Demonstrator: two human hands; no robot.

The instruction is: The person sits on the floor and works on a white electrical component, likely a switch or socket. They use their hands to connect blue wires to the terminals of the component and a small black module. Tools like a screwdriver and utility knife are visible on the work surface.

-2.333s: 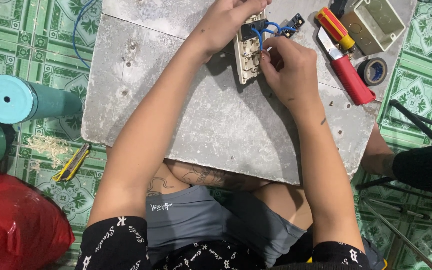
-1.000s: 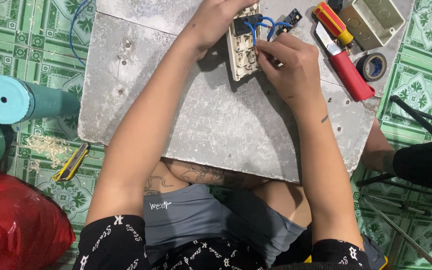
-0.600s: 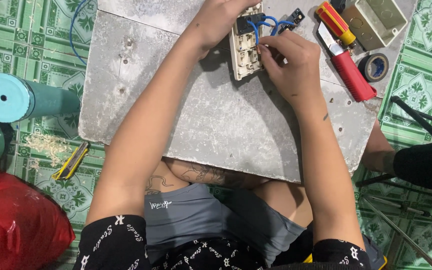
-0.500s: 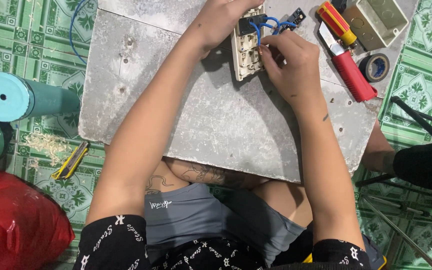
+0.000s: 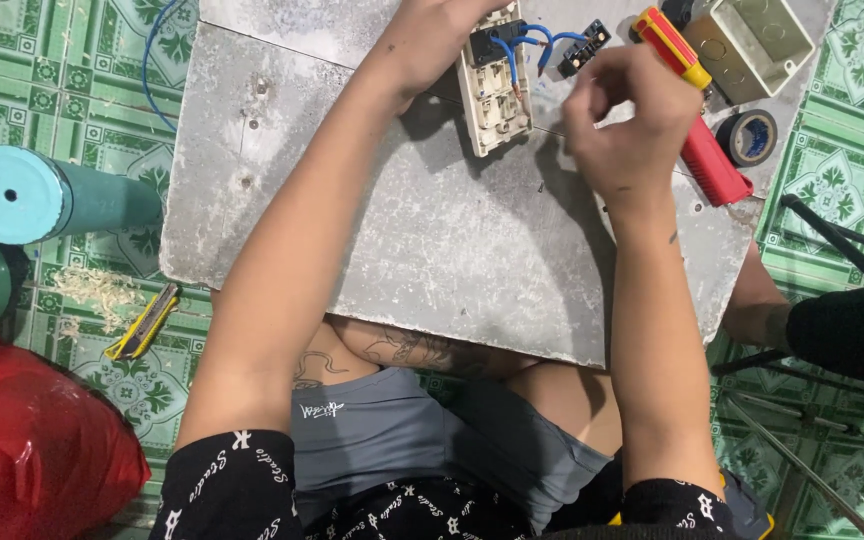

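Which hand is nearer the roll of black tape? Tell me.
Right. The right hand hovers just left of the black tape roll, with the red tool between them; the left hand is farther left, at the switch plate.

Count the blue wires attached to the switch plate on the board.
2 show: one blue wire runs down the switch plate, another loops toward the black part. The left hand may hide more.

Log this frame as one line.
left hand: holds switch module | right hand: raised beside it, fingers curled | blue wires: attached | board: on lap
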